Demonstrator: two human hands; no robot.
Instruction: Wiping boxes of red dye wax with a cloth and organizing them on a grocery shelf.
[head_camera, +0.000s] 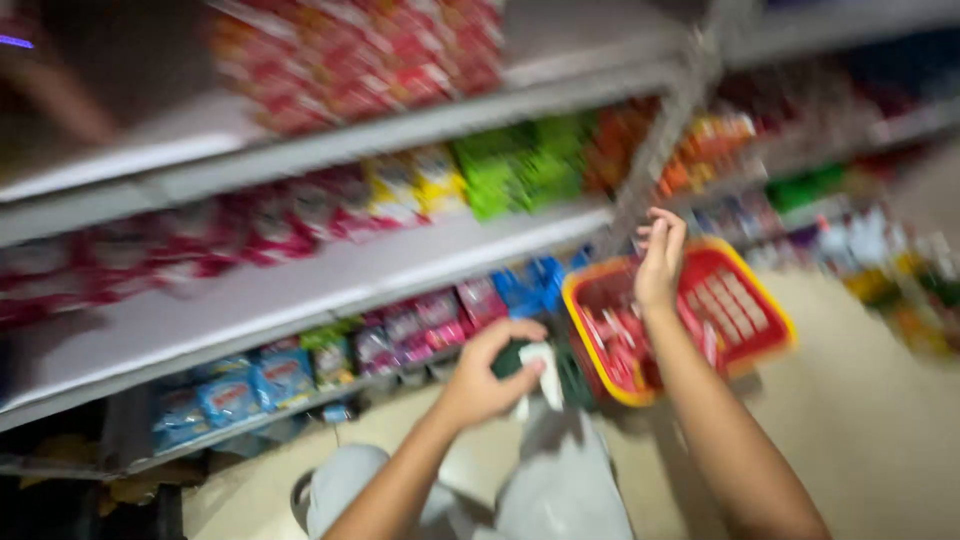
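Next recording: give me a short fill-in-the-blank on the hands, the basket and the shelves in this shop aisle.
1. The red basket has a rim coloured ____.
2. The right hand is raised in front of the ____.
3. The left hand closes its grip on a small ____ item.
4. On the middle shelf, the packets right of the yellow ones are ____.

Missing words: yellow; basket; white; green
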